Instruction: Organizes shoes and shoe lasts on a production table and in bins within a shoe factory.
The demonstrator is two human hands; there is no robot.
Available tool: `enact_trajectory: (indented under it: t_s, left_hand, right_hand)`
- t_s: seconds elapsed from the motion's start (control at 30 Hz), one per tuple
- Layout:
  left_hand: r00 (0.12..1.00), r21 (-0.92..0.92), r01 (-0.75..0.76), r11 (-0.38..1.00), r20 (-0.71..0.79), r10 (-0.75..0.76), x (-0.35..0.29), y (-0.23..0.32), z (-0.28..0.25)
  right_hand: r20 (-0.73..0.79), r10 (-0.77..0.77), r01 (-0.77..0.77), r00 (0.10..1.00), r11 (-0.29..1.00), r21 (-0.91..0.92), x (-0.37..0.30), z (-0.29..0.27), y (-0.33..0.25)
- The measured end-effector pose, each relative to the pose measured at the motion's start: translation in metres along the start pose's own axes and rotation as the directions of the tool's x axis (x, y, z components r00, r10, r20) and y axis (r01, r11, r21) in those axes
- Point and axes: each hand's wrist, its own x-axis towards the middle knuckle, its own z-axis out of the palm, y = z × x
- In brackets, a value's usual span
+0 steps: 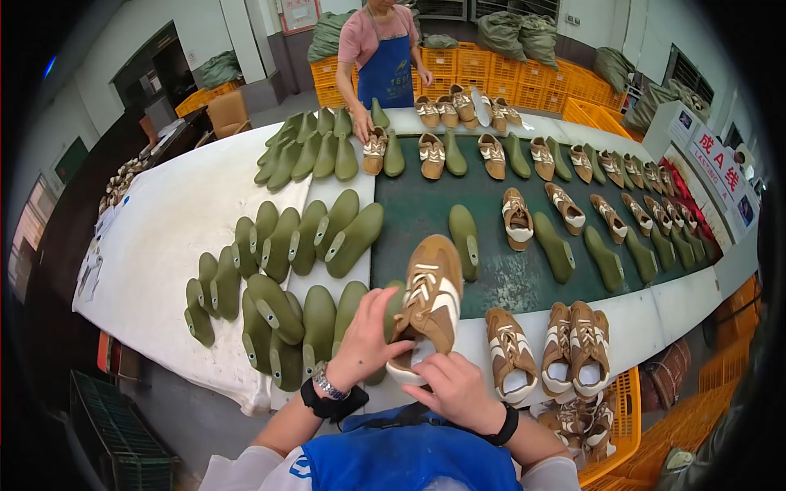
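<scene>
A brown sneaker (pixel 436 282) with white stripes and laces is held up in front of me, its toe pointing away. My left hand (pixel 366 345) grips its left side, the thumb at the edge of the opening. At the heel, my right hand (pixel 458 394) pinches the collar, with fingers at the opening; a pale insole shows inside. Just beyond the shoe, a green shoe last (pixel 464 241) lies on the dark green conveyor belt (pixel 434 209). More lasts (pixel 319 319) crowd the white table by my left hand, one partly hidden behind it. Several matching sneakers (pixel 512 353) stand right of my right hand.
A yellow crate (pixel 629 417) holding sneakers sits below the table at right. Across the belt, a person in a blue apron (pixel 387 69) touches a sneaker (pixel 374 151) beside standing lasts. Shoes and lasts line the belt to the right. White cloth (pixel 180 213) covers the left table.
</scene>
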Motion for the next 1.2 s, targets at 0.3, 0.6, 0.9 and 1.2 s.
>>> enact_trajectory:
  t_s: [0.3,0.6,0.9,1.2]
  left_hand:
    - [0.993,-0.18,0.046,0.983,0.117,-0.025,0.029,-0.015,-0.008]
    - [0.982,-0.339,0.13,0.932,0.177,-0.073,0.034,-0.034,-0.004]
    - [0.911,0.494,0.123,0.861,0.288,-0.295,-0.066,-0.114,0.016]
    - [0.98,0.188,0.166,0.968,0.075,-0.182,-0.068,-0.117,0.013]
  right_hand:
    - [0.041,0.008,-0.012,0.999,0.995,0.098,-0.001,-0.004,0.009]
    - [0.21,0.082,-0.065,0.974,0.994,-0.087,0.033,0.003,0.047]
    - [0.298,0.517,-0.513,0.802,0.853,-0.099,0.128,0.063,0.243]
    - [0.19,0.681,-0.658,0.707,0.732,-0.177,0.116,0.201,0.375]
